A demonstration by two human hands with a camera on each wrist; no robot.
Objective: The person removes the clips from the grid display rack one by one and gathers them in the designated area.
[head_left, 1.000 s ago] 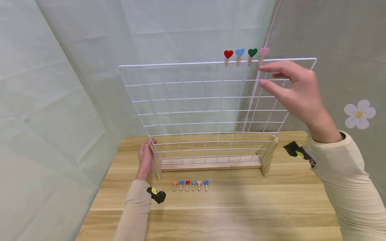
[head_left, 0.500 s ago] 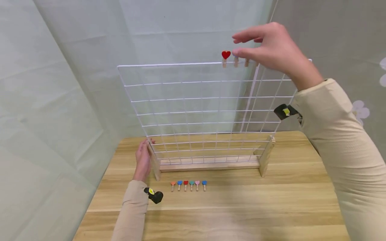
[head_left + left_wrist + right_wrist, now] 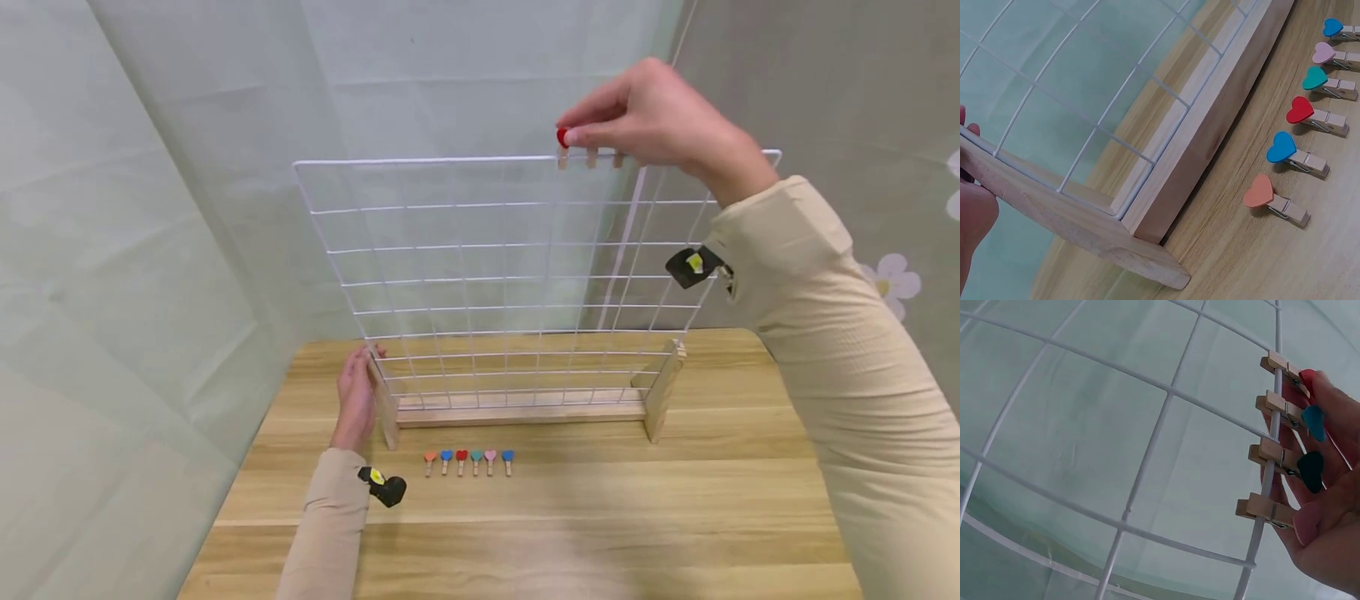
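— Red heart clip (image 3: 562, 137) sits on the top wire of the white grid panel (image 3: 480, 275), first in a row of four; the right hand (image 3: 652, 117) has thumb and forefinger closed on its heart end.
— So what could slip?
— My guess: squeeze off-centre and the peg twists and springs off, perhaps falling behind the panel. The blue heart clip (image 3: 1314, 420) is just beside it, and the other fingers (image 3: 1329, 425) lie across the neighbours, so a tug could knock those loose too.
— And the frame?
— It stands upright in a wooden base (image 3: 1197, 131) on the desk (image 3: 600, 500). The left hand (image 3: 356, 400) rests flat-fingered against the left foot (image 3: 1054, 215); a hard pull up top might tip it toward the six spare clips (image 3: 468, 461) in front.
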